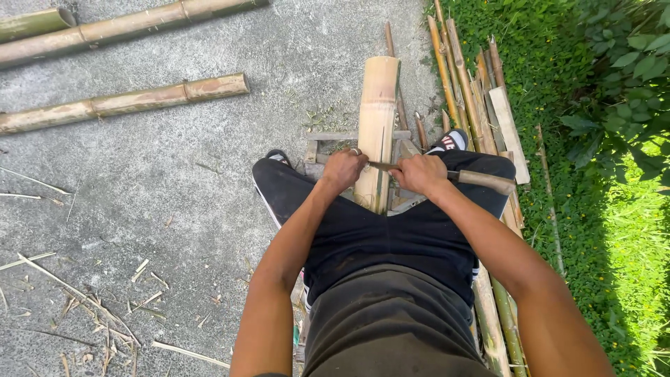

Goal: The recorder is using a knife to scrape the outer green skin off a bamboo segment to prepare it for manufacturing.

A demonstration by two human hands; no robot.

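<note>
Bamboo slab [377,119] lies between the knees, under a blade [382,166] gripped by left hand [343,169] and right hand [419,174]. Risk: blade slipping toward the thighs.

You're in an outdoor bamboo-working yard: concrete ground [174,160], cut bamboo poles [125,101], split strips [467,91], grass verge [628,230].

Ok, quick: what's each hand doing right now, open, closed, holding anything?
Left hand: closed, gripping the edge of the pale split bamboo section.
Right hand: closed around the wooden-handled knife, blade laid across the bamboo.
</note>
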